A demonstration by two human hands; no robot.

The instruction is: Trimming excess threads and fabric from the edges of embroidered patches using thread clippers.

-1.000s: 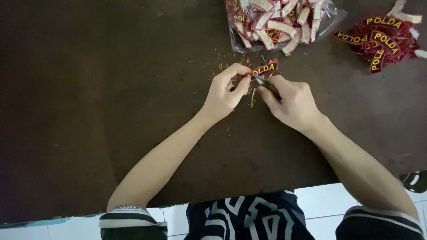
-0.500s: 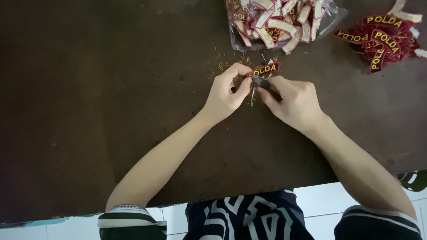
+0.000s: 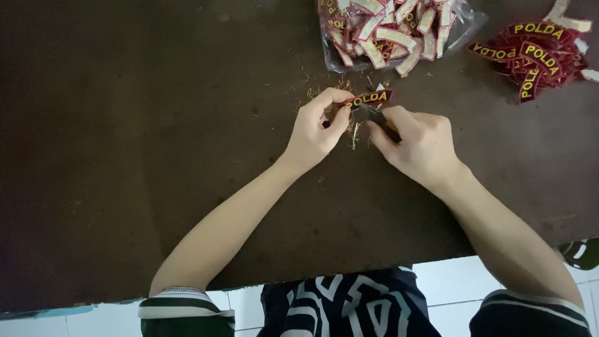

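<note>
Two piles of red curved patches (image 3: 536,53) flank a clear bag (image 3: 393,31).

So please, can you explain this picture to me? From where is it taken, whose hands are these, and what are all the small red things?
The camera sits on a person's head and looks down at their own two bare hands over a dark brown table. The left hand pinches a curved red patch with yellow letters. The right hand holds a small dark tool against it; what kind is too small to tell. Thread bits lie around. Farther back are a clear bag of patches and a loose pile.
</note>
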